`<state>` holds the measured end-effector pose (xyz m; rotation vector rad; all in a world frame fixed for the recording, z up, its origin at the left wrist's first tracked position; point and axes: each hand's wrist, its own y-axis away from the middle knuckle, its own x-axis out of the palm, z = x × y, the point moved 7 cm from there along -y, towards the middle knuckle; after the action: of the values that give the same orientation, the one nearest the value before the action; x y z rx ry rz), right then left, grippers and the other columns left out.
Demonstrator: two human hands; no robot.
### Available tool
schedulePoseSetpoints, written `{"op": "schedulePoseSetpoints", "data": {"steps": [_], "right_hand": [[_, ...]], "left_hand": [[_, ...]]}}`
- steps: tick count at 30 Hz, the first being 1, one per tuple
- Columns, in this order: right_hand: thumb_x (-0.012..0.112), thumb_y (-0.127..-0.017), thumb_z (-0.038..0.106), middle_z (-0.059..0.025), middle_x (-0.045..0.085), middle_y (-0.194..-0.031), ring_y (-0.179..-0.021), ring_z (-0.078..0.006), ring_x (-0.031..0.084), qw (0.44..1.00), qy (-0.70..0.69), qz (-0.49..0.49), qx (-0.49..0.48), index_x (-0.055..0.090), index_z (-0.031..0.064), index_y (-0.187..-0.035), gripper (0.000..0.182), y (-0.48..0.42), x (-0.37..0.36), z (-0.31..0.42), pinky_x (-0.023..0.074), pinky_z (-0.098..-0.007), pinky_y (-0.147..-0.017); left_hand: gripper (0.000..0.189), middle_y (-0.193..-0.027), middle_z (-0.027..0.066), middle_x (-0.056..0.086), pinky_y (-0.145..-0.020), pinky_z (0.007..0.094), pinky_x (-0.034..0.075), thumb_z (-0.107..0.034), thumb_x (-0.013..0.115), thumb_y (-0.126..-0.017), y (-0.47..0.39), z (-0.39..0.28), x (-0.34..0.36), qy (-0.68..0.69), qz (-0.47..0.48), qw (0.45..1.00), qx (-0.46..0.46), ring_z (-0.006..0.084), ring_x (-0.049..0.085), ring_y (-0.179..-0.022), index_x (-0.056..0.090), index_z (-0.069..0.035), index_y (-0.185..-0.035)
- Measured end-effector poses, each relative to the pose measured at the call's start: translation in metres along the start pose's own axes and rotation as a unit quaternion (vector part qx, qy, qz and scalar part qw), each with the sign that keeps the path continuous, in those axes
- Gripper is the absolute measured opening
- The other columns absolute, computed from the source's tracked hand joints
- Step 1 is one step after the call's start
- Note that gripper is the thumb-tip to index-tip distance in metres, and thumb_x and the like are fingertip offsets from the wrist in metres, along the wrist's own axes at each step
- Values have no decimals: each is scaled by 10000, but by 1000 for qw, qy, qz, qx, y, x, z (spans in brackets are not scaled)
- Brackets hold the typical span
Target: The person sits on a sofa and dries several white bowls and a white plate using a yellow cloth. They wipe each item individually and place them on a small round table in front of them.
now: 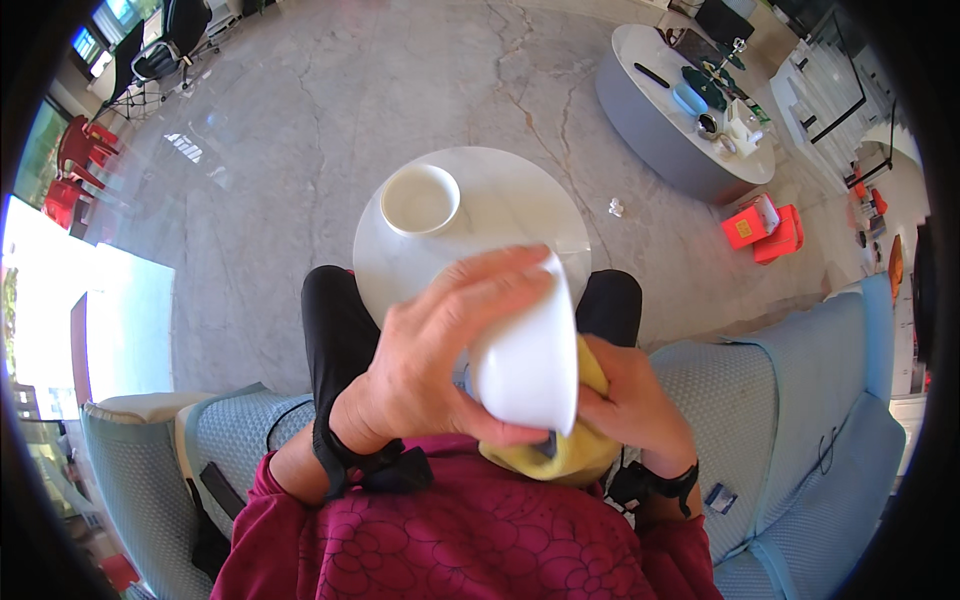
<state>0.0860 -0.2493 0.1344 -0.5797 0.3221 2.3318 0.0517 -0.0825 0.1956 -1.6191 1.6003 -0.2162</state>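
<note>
My left hand (442, 345) grips a white bowl (529, 352) by its rim, fingers on the far side and thumb on the near side. The bowl is tipped on its side with its mouth turned to the right. A yellow cloth (559, 454) is bunched in my right hand (634, 397), pressed at the bowl's mouth. The bowl's inside is hidden from me. Beyond my hands, a second white bowl (421, 199) stands upright on a small round marble-look table (510, 187) between my knees.
I sit on a sofa with light blue quilted covers (720, 397). An oval coffee table (645, 120) bearing several items stands at the far right. Red gift bags (776, 236) and a crumpled white scrap (616, 207) lie on the marble floor (300, 150). Chairs (169, 49) stand far left.
</note>
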Motion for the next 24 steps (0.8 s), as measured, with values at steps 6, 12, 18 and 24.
{"op": "schedulePoseSetpoints", "data": {"steps": [6,12,18,24], "right_hand": [[683,-851,137,-113,619,-1093,-988,-191,608,940,-316,-121,-48,495,-47,-1233,465,35,-30,16,469,-323,-870],[713,-852,201,-99,508,-1270,-1164,-160,479,937,-348,0,-16,335,-46,-1386,699,21,0,19,368,-310,-1006],[777,-766,177,-101,599,-1185,-1083,-179,573,883,-451,-131,-4,431,-60,-1320,695,30,-15,5,433,-318,-960],[710,-830,145,-51,607,-1099,-950,-128,591,873,-337,-352,14,492,0,-1244,490,41,-42,-26,476,-270,-844]], "left_hand": [[869,-1271,178,540,-855,379,527,-285,897,-504,1,7,3,-15,17,999,-29,333,577,-1104,508,-44,-1242],[833,-1235,122,523,-775,378,544,-315,863,-536,-1,-2,20,-35,11,999,-35,303,603,-1004,505,-84,-1252],[1046,-1243,146,504,-950,335,416,-664,735,-621,9,19,24,170,87,973,-128,237,520,-1129,372,5,-1339],[546,-1090,54,583,-898,279,429,-436,541,-939,37,37,44,455,146,814,-330,112,531,-1029,480,9,-1250]]}}
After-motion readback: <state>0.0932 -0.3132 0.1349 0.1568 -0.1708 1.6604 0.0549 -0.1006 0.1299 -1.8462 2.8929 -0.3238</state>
